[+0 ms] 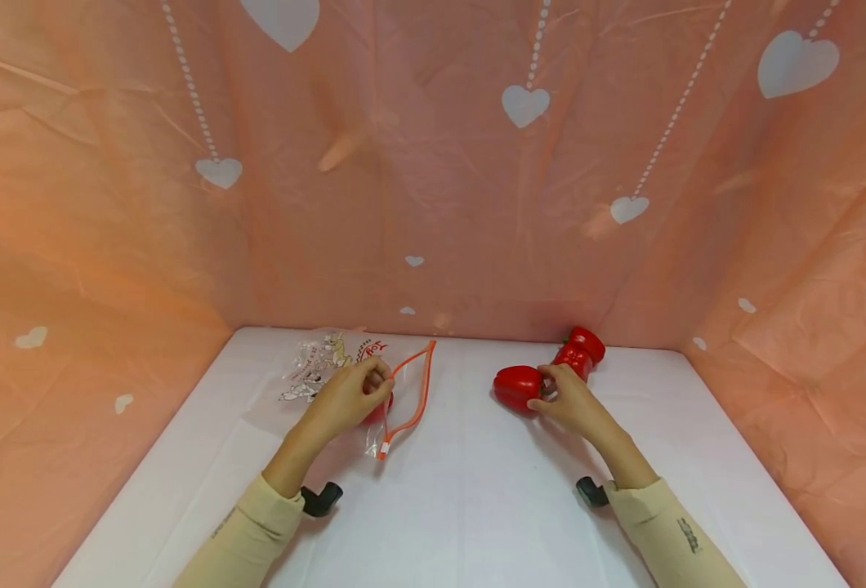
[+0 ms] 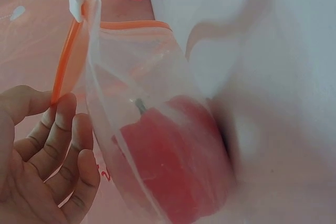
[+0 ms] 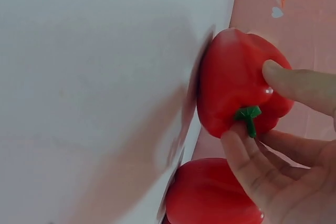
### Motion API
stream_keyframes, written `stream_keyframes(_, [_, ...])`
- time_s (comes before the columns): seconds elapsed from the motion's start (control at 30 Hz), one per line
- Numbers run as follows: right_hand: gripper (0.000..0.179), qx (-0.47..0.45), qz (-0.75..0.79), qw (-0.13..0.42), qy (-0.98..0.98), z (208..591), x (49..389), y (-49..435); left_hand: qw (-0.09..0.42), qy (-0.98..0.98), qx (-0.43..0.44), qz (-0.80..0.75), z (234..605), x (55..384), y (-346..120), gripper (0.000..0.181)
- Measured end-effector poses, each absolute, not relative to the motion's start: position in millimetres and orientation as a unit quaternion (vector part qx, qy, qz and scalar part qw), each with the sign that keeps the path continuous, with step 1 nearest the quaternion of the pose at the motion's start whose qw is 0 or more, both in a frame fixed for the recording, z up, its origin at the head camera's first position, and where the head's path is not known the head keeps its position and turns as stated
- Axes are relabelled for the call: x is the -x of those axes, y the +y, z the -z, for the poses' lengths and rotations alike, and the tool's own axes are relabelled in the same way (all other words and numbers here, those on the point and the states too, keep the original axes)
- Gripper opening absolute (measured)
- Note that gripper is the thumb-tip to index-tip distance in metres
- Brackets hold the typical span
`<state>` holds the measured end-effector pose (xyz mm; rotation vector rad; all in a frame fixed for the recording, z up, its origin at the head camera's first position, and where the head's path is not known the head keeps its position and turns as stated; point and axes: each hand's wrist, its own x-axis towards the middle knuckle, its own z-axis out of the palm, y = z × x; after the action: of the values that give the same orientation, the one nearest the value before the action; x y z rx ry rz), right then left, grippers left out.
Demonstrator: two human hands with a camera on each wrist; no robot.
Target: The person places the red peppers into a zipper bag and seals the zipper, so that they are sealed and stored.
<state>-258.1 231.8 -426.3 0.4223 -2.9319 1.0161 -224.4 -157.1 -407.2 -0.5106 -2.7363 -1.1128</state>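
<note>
My left hand point(image 1: 348, 396) pinches the orange zip edge of a clear zipper bag point(image 1: 315, 367) between thumb and fingers. The bag's mouth stands apart, with a white slider point(image 2: 75, 4) at one end of the zip. Inside, seen through the plastic, lies a red bell pepper point(image 2: 173, 156) with a green stem. Over on the right, my right hand point(image 1: 569, 398) grips another red bell pepper point(image 1: 515, 387), its thumb on one side and fingers by the green stem point(image 3: 249, 114). That pepper appears to be on or just above the table; which one I cannot tell.
More red peppers point(image 1: 580, 353) lie just behind my right hand at the table's back edge. A white cloth covers the table point(image 1: 462, 490). Orange sheeting point(image 1: 440, 204) with pale hearts closes off the back and both sides. Black devices point(image 1: 321, 499) sit at my wrists.
</note>
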Motion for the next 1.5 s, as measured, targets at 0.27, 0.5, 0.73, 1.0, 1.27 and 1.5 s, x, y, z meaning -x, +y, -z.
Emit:
stream_keyframes(0.27, [0.063, -0.151, -0.347, -0.018, -0.925, 425, 258, 229, 0.074, -0.910, 0.168, 0.371, 405, 224, -158, 0.010])
stream_keyframes(0.5, [0.061, -0.161, -0.345, -0.023, -0.925, 425, 255, 227, 0.073, -0.911, 0.171, 0.368, 405, 223, -157, 0.007])
stream_keyframes(0.73, [0.058, -0.178, -0.366, -0.009, -0.913, 426, 254, 216, 0.071, -0.913, 0.170, 0.365, 403, 222, -157, 0.008])
stream_keyframes(1.0, [0.057, -0.209, -0.407, 0.003, -0.889, 432, 250, 197, 0.071, -0.916, 0.176, 0.355, 401, 222, -159, 0.006])
stream_keyframes(1.27, [0.056, -0.214, -0.432, 0.007, -0.876, 435, 243, 178, 0.072, -0.922, 0.175, 0.339, 398, 223, -160, 0.005])
stream_keyframes(1.5, [0.057, -0.208, -0.449, -0.028, -0.868, 433, 236, 163, 0.066, -0.925, 0.171, 0.334, 397, 224, -159, 0.006])
